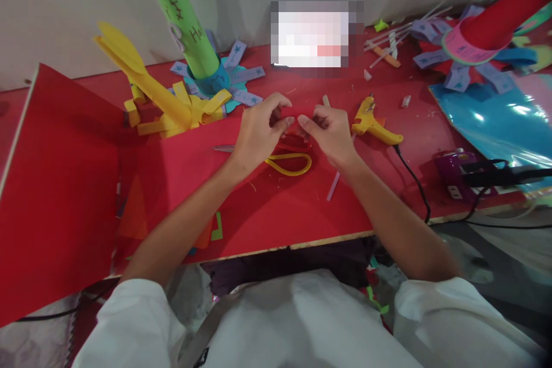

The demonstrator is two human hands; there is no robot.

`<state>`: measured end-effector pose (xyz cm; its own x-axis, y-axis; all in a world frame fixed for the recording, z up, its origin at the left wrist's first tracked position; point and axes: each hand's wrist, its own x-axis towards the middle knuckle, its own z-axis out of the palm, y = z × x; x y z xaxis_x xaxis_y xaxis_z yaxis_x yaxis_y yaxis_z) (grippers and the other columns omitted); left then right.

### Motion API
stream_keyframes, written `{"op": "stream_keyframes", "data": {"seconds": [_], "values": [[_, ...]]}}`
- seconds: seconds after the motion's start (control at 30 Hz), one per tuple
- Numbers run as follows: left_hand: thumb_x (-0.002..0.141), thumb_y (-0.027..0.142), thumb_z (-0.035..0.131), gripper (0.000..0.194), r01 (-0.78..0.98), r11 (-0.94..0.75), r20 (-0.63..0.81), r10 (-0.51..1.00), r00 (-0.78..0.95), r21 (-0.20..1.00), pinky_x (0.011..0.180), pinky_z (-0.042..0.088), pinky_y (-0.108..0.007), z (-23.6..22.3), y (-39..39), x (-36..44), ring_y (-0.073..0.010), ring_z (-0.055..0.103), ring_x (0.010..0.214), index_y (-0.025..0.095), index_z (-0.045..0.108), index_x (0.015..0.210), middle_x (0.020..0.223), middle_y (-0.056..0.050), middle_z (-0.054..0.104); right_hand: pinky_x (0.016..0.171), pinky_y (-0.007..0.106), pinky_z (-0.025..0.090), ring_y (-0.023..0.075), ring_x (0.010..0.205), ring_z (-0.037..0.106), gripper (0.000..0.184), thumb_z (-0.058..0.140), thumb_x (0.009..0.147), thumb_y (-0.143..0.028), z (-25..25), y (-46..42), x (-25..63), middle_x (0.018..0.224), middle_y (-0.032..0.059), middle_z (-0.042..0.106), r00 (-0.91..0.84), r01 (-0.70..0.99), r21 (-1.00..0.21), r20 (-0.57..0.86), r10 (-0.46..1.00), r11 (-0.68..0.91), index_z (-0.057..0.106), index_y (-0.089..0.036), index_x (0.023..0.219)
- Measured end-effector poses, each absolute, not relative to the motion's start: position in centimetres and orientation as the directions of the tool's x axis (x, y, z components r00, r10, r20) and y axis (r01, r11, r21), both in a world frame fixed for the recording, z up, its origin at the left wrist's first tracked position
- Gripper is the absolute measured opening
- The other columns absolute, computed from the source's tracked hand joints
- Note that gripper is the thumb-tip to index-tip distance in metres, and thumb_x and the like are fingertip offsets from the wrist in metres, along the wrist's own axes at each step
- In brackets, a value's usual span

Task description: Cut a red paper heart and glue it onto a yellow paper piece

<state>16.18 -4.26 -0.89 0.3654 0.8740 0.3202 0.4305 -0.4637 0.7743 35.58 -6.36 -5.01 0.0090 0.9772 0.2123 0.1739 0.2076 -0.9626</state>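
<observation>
My left hand (257,129) and my right hand (335,133) meet above the red table, fingertips close together and bent into pinches. Between them is a small red paper piece (302,110), partly covered by the fingers and hard to tell from the red surface behind. Below my hands lie scissors (290,172) with a yellow and red handle; the blade shows left of my left wrist. To the right of my right hand rests a yellow glue gun (376,125) with a black cord. A clear glue stick (333,186) lies under my right wrist.
A red upright panel (60,184) stands at the left. Behind are yellow paper pieces (161,92) and a green paper tube (183,17) on a blue base. At right are a red tube (509,14), a blue plastic packet (483,126) and a purple power socket (459,175).
</observation>
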Motion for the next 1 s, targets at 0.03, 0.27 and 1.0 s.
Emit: {"op": "stream_keyframes", "data": {"seconds": [0.03, 0.27, 1.0], "values": [[0.094, 0.012, 0.072, 0.016, 0.436, -0.466, 0.319, 0.873, 0.369, 0.770, 0.068, 0.048, -0.029, -0.8, -4.3, 16.1, -0.0147, 0.064, 0.069, 0.024, 0.065, 0.101, 0.075, 0.005, 0.064, 0.067, 0.037, 0.058, 0.0148, 0.058, 0.063, 0.053, 0.079, 0.097, -0.059, -5.0, -6.4, 35.5, 0.066, -0.0028, 0.068, 0.021, 0.166, -0.959, 0.235, 0.972, 0.229, 0.049, -0.026, 0.067], [0.089, 0.015, 0.072, 0.013, 0.523, -0.536, 0.317, 0.834, 0.452, 0.663, 0.069, 0.047, -0.031, -0.4, -3.9, 15.5, -0.0167, 0.064, 0.070, 0.025, 0.065, 0.096, 0.073, 0.004, 0.067, 0.052, 0.031, 0.045, 0.0138, 0.053, 0.057, 0.056, 0.079, 0.095, -0.055, -4.4, -6.6, 35.7, 0.058, -0.0023, 0.064, 0.054, 0.292, -0.906, 0.335, 0.941, 0.306, 0.045, -0.026, 0.062], [0.090, 0.019, 0.074, 0.027, 0.413, -0.468, 0.230, 0.831, 0.506, 0.781, 0.061, 0.041, -0.031, 0.0, -4.5, 15.9, -0.0155, 0.060, 0.066, 0.023, 0.049, 0.078, 0.072, 0.003, 0.061, 0.053, 0.032, 0.051, 0.0129, 0.053, 0.054, 0.051, 0.078, 0.092, -0.075, -5.3, -6.5, 34.9, 0.064, -0.0036, 0.060, 0.167, 0.086, -0.943, 0.331, 0.929, 0.321, 0.065, -0.027, 0.078]]}}
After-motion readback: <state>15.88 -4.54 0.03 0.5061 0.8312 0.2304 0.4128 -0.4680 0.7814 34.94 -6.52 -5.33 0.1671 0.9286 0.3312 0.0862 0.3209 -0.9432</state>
